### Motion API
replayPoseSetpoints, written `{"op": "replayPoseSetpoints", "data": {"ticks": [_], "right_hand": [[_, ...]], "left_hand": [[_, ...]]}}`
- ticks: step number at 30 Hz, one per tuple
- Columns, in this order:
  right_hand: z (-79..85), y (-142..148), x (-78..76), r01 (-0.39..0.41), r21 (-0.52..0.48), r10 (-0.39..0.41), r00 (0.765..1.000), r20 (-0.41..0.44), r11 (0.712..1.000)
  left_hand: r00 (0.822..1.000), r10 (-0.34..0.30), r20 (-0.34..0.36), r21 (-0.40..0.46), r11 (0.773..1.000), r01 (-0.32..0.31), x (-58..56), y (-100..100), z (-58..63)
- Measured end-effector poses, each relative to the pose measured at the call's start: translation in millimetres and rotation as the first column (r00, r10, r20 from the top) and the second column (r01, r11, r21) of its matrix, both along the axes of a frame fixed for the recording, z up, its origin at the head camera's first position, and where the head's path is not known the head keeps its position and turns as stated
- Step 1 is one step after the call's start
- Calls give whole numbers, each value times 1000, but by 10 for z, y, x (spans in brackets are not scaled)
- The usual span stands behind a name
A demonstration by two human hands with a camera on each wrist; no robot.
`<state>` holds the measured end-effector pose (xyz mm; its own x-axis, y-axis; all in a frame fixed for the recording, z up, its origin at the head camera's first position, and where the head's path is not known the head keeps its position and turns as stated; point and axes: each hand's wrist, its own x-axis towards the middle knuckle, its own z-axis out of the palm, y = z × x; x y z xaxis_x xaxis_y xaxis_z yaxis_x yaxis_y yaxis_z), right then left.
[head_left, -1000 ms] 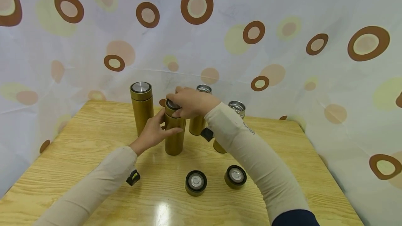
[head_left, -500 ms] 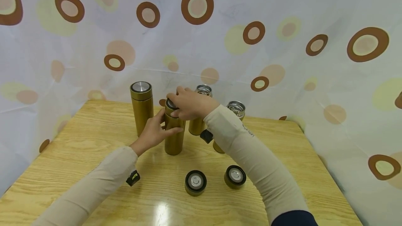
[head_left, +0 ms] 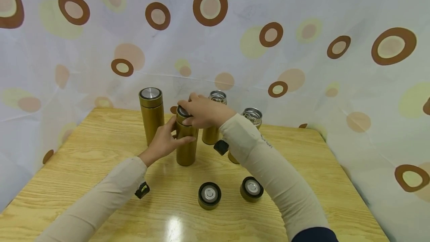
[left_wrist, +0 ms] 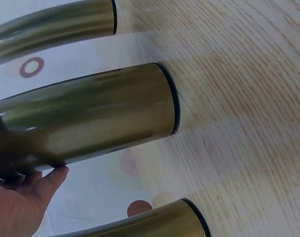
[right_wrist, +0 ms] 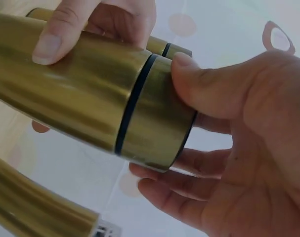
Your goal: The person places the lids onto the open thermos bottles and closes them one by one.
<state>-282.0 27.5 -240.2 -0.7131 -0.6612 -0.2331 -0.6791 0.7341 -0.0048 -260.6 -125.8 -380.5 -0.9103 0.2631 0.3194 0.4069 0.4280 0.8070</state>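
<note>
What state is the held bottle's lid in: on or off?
On: the lid meets the bottle at a dark band; how tight, I cannot tell.

Lidded gold cylindrical metal flask (head_left: 186,154): cap (head_left: 180,119) was partly hidden by right hand (head_left: 205,111). Rightmost open gold cylindrical flask (head_left: 253,116): middle was hidden behind cream fabric sleeve (head_left: 273,171).

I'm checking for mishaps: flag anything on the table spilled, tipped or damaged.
Nothing stands out. The gripped bottle, leftmost bottle and both open bottles stand upright; two loose lids lie on the table, and no spill or damage shows.
</note>
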Motion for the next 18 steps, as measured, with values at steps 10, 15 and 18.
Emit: {"op": "replayPoseSetpoints", "data": {"ticks": [10, 15, 18], "right_hand": [[-287, 494, 288, 39, -483, -120, 983, -137, 875], [-633, 820, 588, 46, -622, -154, 981, -122, 782], [-854, 962, 751, 84, -564, -112, 994, -15, 822]], "left_hand": [[997, 26, 69, 9, 1000, -27, -4, 18, -19], [998, 41, 42, 7, 999, -41, -9, 22, -35], [998, 44, 33, 3, 999, -44, -18, 17, -27]]}}
